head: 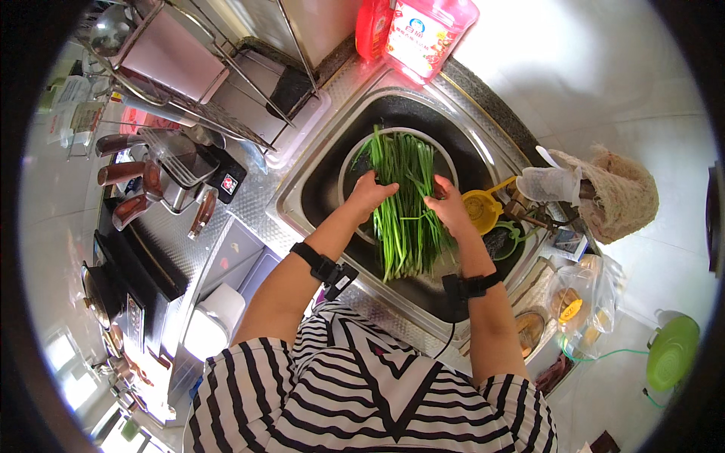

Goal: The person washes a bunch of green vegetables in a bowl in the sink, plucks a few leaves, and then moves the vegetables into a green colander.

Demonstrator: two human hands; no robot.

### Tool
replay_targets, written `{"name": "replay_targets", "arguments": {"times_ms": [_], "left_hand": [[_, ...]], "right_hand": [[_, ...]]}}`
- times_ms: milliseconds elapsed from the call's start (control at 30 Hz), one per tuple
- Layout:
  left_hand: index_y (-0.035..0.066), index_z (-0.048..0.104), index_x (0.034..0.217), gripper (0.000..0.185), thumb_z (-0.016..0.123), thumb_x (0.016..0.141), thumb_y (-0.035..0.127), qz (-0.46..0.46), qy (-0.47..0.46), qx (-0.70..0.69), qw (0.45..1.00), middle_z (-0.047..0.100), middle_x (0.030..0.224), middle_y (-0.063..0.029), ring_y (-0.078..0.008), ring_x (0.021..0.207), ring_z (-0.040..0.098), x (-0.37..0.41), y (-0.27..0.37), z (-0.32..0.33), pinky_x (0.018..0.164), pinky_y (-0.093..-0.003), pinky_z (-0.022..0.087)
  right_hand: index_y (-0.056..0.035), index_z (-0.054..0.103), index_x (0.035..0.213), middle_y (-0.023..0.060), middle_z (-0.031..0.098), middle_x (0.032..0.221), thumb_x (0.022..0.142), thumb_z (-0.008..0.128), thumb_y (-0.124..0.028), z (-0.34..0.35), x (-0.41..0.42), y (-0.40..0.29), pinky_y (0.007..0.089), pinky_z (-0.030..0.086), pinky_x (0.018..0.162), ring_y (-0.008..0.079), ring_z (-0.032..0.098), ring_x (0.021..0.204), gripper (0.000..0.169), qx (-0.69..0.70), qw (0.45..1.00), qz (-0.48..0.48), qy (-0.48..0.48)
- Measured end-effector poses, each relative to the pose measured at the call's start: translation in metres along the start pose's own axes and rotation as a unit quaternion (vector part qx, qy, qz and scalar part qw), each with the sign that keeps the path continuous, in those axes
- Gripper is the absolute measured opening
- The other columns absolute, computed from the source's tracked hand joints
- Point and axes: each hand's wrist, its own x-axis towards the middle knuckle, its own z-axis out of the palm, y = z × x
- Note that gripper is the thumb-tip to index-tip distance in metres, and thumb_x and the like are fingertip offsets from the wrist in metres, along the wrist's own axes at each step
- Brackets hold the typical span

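A thick bunch of long green garlic chives [405, 198] lies lengthwise across a round basin [447, 148] in the steel sink [317, 192]. Its pale stem ends point towards me and overhang the basin's near rim. My left hand [368, 195] holds the bunch at its left edge, thumb laid over the leaves. On the opposite edge, my right hand [448, 205] grips the bunch with the thumb inward. Some of the fingers are hidden by the leaves. A yellow strainer [481, 210] sits just right of my right hand.
Red-pink detergent bottles [427, 39] stand behind the sink. A wire dish rack [209, 107] and a knife block [187, 161] are to the left. The faucet [524, 209], a green drain strainer [512, 240] and bagged items [583, 300] lie right. A cable [447, 342] hangs from my right wrist strap.
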Motion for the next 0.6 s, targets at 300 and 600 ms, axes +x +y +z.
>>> {"name": "replay_targets", "arguments": {"times_ms": [300, 600], "left_hand": [[0.015, -0.001, 0.141, 0.122, 0.080, 0.055, 0.042, 0.053, -0.091, 0.551, 0.828, -0.007, 0.143, -0.0254, -0.0432, 0.132, 0.000, -0.007, -0.007, 0.029, 0.105, -0.0524, 0.015], [0.019, 0.010, 0.142, 0.111, 0.076, 0.058, 0.050, -0.042, -0.139, 0.573, 0.807, 0.006, 0.144, -0.0213, -0.0385, 0.132, 0.014, 0.030, -0.029, 0.028, 0.102, -0.0540, 0.019]], "right_hand": [[-0.0259, 0.006, 0.142, 0.0159, -0.009, 0.146, 0.071, 0.065, -0.049, 0.036, -0.003, 0.000, 0.0557, 0.013, 0.104, 0.0409, -0.005, 0.133, 0.095, -0.471, 0.873, 0.022, -0.130], [-0.0262, 0.017, 0.141, 0.0140, -0.007, 0.146, 0.070, 0.056, -0.063, 0.042, 0.026, 0.019, 0.0540, 0.005, 0.105, 0.0432, -0.003, 0.132, 0.089, -0.508, 0.840, 0.076, -0.175]]}}
